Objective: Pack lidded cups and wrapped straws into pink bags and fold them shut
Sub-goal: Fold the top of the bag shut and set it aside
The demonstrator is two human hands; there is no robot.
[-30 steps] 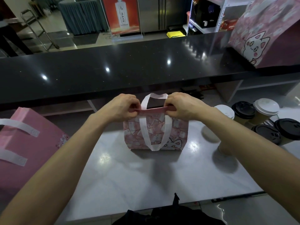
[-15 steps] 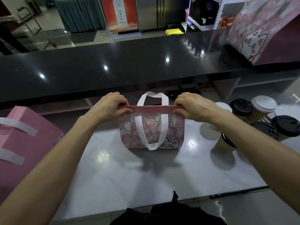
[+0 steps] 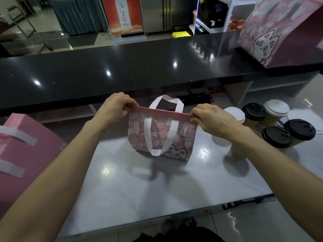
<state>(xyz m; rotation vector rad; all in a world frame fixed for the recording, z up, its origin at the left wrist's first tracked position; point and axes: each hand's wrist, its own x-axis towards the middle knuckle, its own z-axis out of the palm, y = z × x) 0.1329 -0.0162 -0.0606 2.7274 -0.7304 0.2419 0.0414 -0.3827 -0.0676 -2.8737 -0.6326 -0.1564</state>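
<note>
So the small pink cat-print bag with white strap handles (image 3: pixel 161 135) sits upright on the pale glossy table (image 3: pixel 139 189), about mid-table. The left hand (image 3: pixel 115 107) pinches the left end of its folded top edge, fingers curled over the strip, and the right hand (image 3: pixel 209 119) pinches the right end the same way. Just right of the bag is a cluster of 5 paper cups (image 3: pixel 276 117), 3 with white lids and 2 with black. A big pink bag (image 3: pixel 22 154) sits well left of it.

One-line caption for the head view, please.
Left hand and right hand pinch the folded top edge of a small pink cat-print bag on the white table, lidded cups beside.
</note>
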